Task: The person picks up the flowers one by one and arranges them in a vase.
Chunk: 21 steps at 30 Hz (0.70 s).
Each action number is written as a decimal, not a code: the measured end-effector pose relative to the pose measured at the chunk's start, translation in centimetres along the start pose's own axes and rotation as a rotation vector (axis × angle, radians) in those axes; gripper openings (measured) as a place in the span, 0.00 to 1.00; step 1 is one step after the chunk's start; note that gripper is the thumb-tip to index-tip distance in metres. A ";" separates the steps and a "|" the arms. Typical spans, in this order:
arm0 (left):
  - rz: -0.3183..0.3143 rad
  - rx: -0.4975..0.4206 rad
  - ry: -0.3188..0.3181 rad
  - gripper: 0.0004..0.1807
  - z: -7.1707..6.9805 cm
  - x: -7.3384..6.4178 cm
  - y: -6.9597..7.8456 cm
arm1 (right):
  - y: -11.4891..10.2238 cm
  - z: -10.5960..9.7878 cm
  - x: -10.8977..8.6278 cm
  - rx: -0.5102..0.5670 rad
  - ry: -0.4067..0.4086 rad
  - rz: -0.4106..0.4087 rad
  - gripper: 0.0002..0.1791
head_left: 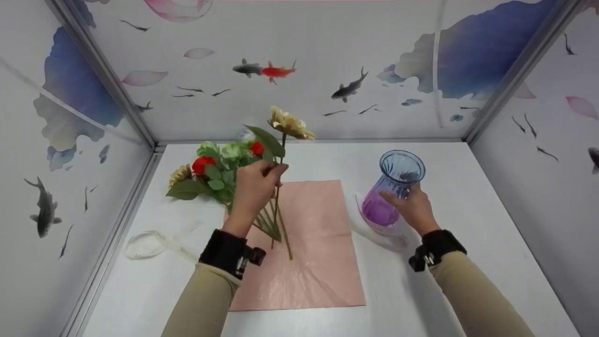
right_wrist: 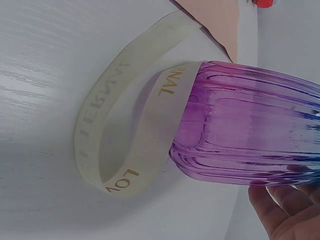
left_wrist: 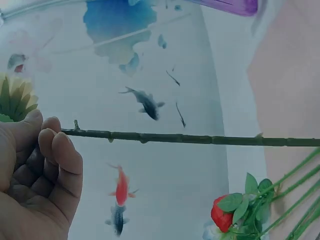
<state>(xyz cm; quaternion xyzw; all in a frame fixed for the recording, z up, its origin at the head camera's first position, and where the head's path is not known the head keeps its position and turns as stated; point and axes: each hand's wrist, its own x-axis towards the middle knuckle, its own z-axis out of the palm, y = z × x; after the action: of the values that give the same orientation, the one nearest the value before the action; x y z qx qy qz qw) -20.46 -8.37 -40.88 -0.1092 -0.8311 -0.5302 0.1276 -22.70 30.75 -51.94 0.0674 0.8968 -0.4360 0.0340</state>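
My left hand [head_left: 255,189] pinches the stem of a single pale yellow flower [head_left: 291,125] between thumb and fingertips. The flower stands upright, with one large green leaf below its head. In the left wrist view its long dark green stem [left_wrist: 200,139] runs straight out from the fingers. My right hand [head_left: 416,210] grips a ribbed glass vase [head_left: 380,213], blue at the rim and purple at the base, tilted slightly. Around the vase's base lies a white ribbon [right_wrist: 142,132] with gold lettering. Behind the left hand lies a bunch of artificial flowers [head_left: 216,180] with red roses and green leaves.
A pink sheet of wrapping paper [head_left: 323,252] lies mid-table, under the ends of the bunch's stems. Another white ribbon [head_left: 140,252] is looped at the left. Printed panels [head_left: 299,42] wall in the white table [head_left: 449,164] at the back and sides.
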 end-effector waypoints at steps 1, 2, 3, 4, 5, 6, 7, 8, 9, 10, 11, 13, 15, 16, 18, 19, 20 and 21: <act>-0.024 -0.062 0.017 0.14 -0.1 0.1 0.2 | 0.0 0.0 0.0 0.000 0.000 -0.002 0.64; -0.046 -0.120 0.033 0.14 -0.2 0.1 0.3 | 0.0 0.0 0.0 -0.001 -0.001 -0.005 0.64; -0.064 -0.174 0.048 0.15 -0.2 0.1 0.4 | 0.0 0.0 0.0 -0.001 -0.001 -0.007 0.64; -0.080 -0.223 0.059 0.15 -0.3 0.1 0.4 | 0.0 0.0 0.0 -0.001 -0.002 -0.011 0.64; -0.094 -0.268 0.067 0.15 -0.3 0.1 0.3 | 0.0 0.0 0.0 0.002 -0.003 -0.011 0.64; -0.106 -0.311 0.072 0.16 -0.3 0.0 0.2 | 0.0 0.0 -0.1 0.002 -0.003 -0.013 0.64; -0.118 -0.347 0.075 0.16 -0.3 0.0 0.1 | 0.0 0.0 -0.1 0.001 -0.003 -0.016 0.64; -0.125 -0.384 0.078 0.16 -0.2 -0.1 0.0 | 0.1 0.0 -0.1 0.001 -0.003 -0.017 0.65; -0.136 -0.427 0.080 0.16 -0.2 -0.1 -0.1 | 0.1 0.0 -0.1 0.002 -0.004 -0.018 0.65; -0.147 -0.465 0.084 0.16 -0.1 -0.1 -0.1 | 0.1 0.0 -0.1 0.002 -0.005 -0.019 0.65; -0.155 -0.495 0.089 0.16 -0.1 -0.2 -0.2 | 0.1 0.0 -0.1 0.000 -0.001 -0.023 0.64; -0.166 -0.535 0.099 0.16 0.0 -0.2 -0.2 | 0.1 0.0 -0.1 -0.007 0.007 -0.034 0.64; -0.170 -0.560 0.106 0.18 0.1 -0.2 -0.2 | 0.1 0.0 -0.1 -0.013 0.015 -0.046 0.63; -0.168 -0.563 0.109 0.18 0.2 -0.2 -0.2 | 0.1 0.0 -0.2 -0.017 0.019 -0.053 0.63; -0.162 -0.567 0.112 0.19 0.3 -0.2 -0.2 | 0.2 0.0 -0.2 -0.020 0.024 -0.060 0.63; -0.161 -0.573 0.112 0.18 0.3 -0.1 -0.2 | 0.2 0.0 -0.2 -0.020 0.024 -0.060 0.63; -0.162 -0.580 0.112 0.18 0.3 -0.1 -0.2 | 0.2 0.0 -0.2 -0.017 0.024 -0.059 0.63; -0.165 -0.586 0.112 0.18 0.4 -0.2 -0.2 | 0.2 0.0 -0.2 -0.013 0.023 -0.056 0.63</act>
<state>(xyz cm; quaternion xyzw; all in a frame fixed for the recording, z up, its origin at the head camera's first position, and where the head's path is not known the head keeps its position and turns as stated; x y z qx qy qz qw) -20.41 -8.11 -41.24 -0.0443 -0.6404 -0.7611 0.0929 -22.51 30.84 -52.06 0.0471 0.9015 -0.4300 0.0117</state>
